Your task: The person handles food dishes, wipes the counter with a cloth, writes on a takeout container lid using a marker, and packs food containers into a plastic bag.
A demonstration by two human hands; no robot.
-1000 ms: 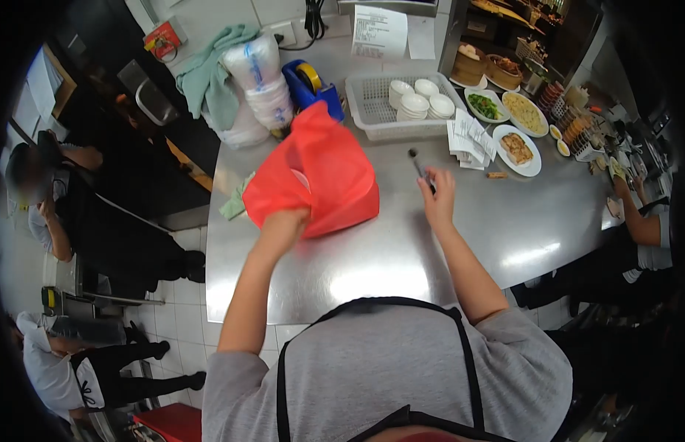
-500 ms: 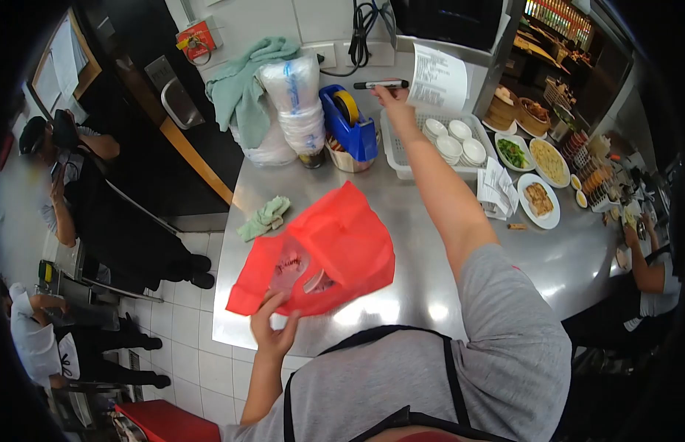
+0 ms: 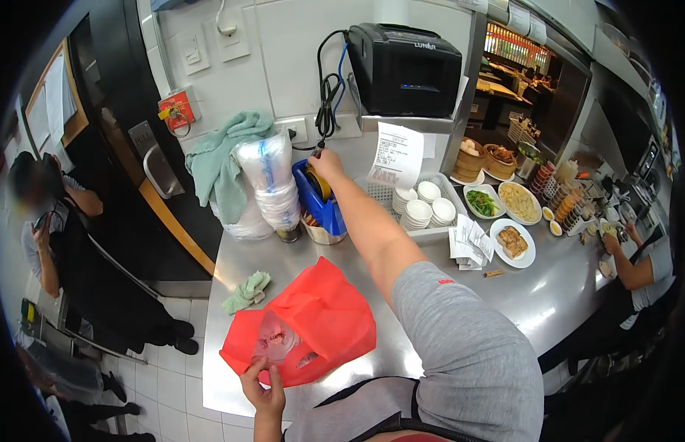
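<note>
A red carrier bag [image 3: 331, 317] lies on the steel counter, its mouth partly open towards me. Inside it a clear plastic bag [image 3: 276, 335] with dark print shows; the rest of the contents is hidden. My left hand [image 3: 265, 387] pinches the bag's near edge between thumb and fingers. Far forward, my right hand [image 3: 326, 163] is closed on a black marker [image 3: 318, 150], of which only a dark end shows. That hand is just above the blue tape dispenser [image 3: 318, 202] with its yellow roll, set in a tub [image 3: 324, 234].
Stacked white dishes [image 3: 417, 214] stand in a plastic basket [image 3: 449, 233], with receipts [image 3: 471, 241] beside it. A printer [image 3: 405, 70] hangs a long receipt [image 3: 396, 155]. Plates of food [image 3: 513, 241] line the right. Wrapped cups [image 3: 272, 184] and cloths [image 3: 246, 292] are left. Other people stand on both sides.
My right hand has moved left with the marker, from over the basket to over the tape dispenser. The view has tilted up, showing the whole printer. My left hand still holds the bag.
</note>
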